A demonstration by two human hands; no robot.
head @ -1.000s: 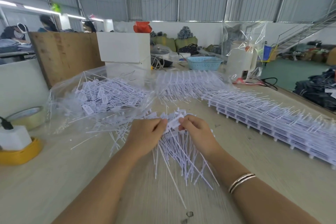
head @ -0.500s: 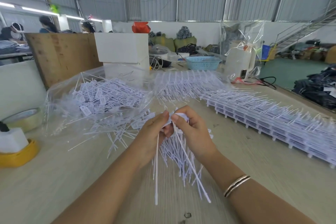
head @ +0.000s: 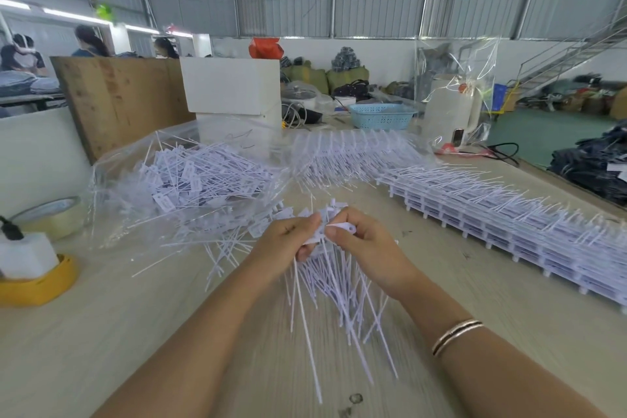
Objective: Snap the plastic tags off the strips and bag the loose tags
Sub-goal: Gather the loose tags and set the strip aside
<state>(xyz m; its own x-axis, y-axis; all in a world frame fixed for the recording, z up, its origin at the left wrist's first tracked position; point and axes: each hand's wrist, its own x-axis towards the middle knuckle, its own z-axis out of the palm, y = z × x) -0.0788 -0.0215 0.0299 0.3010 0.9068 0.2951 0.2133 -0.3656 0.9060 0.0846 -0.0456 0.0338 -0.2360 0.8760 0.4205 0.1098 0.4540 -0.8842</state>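
Head view: a bunch of white tags (head: 334, 276) is held above the wooden table (head: 135, 332) by both hands, the thin tails hanging down and fanning toward the viewer. The left hand (head: 288, 241) is curled round the heads of the bunch, while a single tag head is pinched between thumb and fingers of the right hand (head: 366, 248) (a bangle (head: 456, 336) is worn on that wrist). The two hands are set just beside each other, fingertips nearly touching. To the left, beyond the hands, a clear bag (head: 190, 180) is lying open on the table with a heap of loose tags inside; more loose tags are scattered between its mouth and the hands. Along the right side a long row of uncut strips (head: 509, 217) is stacked, well apart from the hands. At the left edge a tape roll (head: 51, 217) and a yellow holder (head: 37, 285) are seen. Farther back a white box (head: 234, 85) and a blue basket (head: 381, 115) are standing.
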